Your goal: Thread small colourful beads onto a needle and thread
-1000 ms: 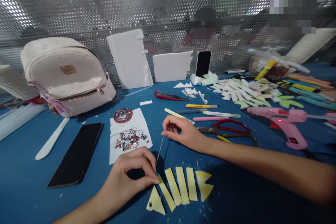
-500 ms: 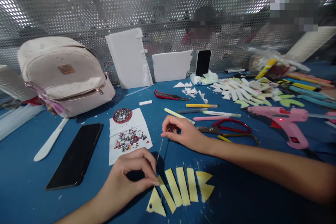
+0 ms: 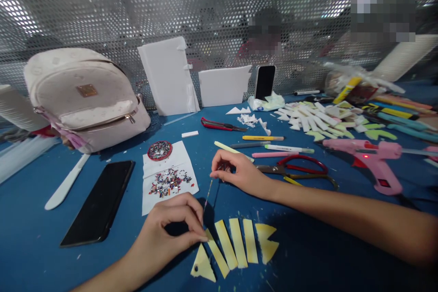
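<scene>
A thin, speckled strand like a beaded thread runs slanting between my two hands. My right hand is closed in a pinch at its upper end. Thumb and forefinger of my left hand are pressed together where its lower end passes behind them. Just beneath the left fingertips lies a fish shape in separate yellow pieces: a triangular head with a dark eye hole, several strips and a notched tail. Left of the strand, a white paper carries loose glittery bits and a red-rimmed round lid filled with more.
Scissors and markers lie beyond my right hand, with a red cutter behind. A pink glue gun, light on, stands right. Left are a phone, white plastic knife and backpack. Foam scraps are heaped back right.
</scene>
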`<state>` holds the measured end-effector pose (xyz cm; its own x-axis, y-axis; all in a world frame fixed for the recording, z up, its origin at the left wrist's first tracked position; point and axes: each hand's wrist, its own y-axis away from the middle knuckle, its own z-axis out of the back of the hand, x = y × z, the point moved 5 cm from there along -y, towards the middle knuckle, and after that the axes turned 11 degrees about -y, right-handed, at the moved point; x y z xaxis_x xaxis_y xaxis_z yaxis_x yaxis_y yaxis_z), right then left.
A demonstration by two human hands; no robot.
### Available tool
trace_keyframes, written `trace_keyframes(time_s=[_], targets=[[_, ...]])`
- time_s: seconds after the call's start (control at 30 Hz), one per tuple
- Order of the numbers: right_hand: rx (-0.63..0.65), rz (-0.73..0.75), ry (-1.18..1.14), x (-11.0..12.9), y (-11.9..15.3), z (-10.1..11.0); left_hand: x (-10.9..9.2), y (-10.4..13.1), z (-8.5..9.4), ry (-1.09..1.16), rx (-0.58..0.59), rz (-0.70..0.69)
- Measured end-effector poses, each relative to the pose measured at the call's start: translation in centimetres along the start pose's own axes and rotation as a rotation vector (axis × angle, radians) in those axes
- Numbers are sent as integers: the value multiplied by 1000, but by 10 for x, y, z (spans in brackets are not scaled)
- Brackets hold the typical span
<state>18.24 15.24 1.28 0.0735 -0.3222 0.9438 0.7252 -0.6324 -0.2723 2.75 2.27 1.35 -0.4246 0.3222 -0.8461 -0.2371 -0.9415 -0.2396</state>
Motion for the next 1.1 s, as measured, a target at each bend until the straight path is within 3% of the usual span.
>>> trace_keyframes(time_s=[0.2, 0.47, 1.1], targets=[[35, -44, -63, -1, 1, -2, 0, 0, -1, 6, 4, 4], [-18, -83, -124, -1, -1, -1, -3, 0, 0, -3, 10, -30], [-130, 12, -53, -4, 1, 8, -2, -1, -1, -1, 25, -30]])
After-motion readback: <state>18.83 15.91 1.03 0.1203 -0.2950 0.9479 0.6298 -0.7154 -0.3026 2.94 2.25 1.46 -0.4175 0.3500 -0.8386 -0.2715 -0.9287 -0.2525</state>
